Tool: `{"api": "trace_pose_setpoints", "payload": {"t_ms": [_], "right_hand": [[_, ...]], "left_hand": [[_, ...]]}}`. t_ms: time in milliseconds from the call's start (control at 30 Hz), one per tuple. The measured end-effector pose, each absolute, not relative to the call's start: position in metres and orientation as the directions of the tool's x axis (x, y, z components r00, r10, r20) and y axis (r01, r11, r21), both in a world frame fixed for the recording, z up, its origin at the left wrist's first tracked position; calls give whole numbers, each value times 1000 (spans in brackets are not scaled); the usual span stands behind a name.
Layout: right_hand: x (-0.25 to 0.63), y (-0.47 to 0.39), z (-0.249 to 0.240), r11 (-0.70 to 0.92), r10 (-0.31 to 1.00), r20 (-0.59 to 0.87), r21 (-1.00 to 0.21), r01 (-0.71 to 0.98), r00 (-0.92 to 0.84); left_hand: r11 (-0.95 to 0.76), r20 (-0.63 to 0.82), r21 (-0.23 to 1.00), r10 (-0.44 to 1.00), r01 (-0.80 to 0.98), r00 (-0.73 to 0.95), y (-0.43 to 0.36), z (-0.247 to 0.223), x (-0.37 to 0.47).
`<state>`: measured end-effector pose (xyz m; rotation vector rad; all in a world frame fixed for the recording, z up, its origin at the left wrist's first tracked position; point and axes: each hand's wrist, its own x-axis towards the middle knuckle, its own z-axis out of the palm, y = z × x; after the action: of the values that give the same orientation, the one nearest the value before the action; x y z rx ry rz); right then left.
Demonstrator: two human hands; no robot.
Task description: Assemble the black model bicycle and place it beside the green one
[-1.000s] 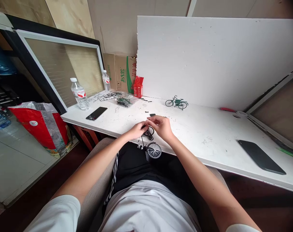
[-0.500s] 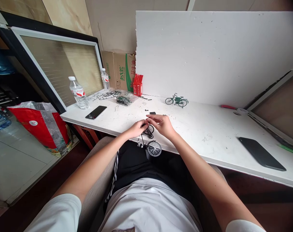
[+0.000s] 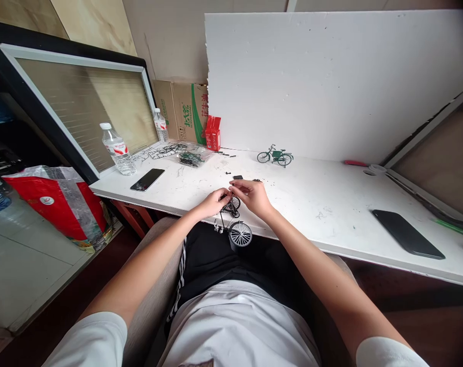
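A black miniature bicycle (image 3: 240, 234) hangs over the table's front edge, one spoked wheel toward me and the other up by my fingers. My left hand (image 3: 215, 203) is closed on its far end. Close beside it, my right hand (image 3: 252, 195) is pinched at the far end of the model; whatever its fingertips hold is too small to make out. Farther back on the white table (image 3: 304, 204) stands a green miniature bicycle (image 3: 276, 156). Small dark parts (image 3: 237, 177) lie just beyond my hands.
At the left are a phone (image 3: 148, 179), a water bottle (image 3: 118, 149), a second bottle (image 3: 160, 125) and a plastic bag of green parts (image 3: 192, 158). A red box (image 3: 213, 133) stands behind. A black phone-like slab (image 3: 407, 233) lies at the right.
The view has shifted slightly. My right thumb and fingers have moved a little at the bicycle's far end. My left hand still holds the model.
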<state>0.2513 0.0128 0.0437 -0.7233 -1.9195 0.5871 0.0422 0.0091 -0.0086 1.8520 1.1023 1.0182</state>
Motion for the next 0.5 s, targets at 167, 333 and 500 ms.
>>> {"api": "trace_pose_setpoints", "payload": {"t_ms": [167,333,500], "right_hand": [[250,13,42,647,753,593,-746,155,-286],[252,15,42,620,769,576,-778,103,-276],[250,13,37,676,729,616,-717,173,-298]], "left_hand": [[-357,252,874,914,330,319,8,-7,42],[-363,254,873,909,327,330,5,-4,42],[-378,269,872,901,312,341,7,-7,42]]}}
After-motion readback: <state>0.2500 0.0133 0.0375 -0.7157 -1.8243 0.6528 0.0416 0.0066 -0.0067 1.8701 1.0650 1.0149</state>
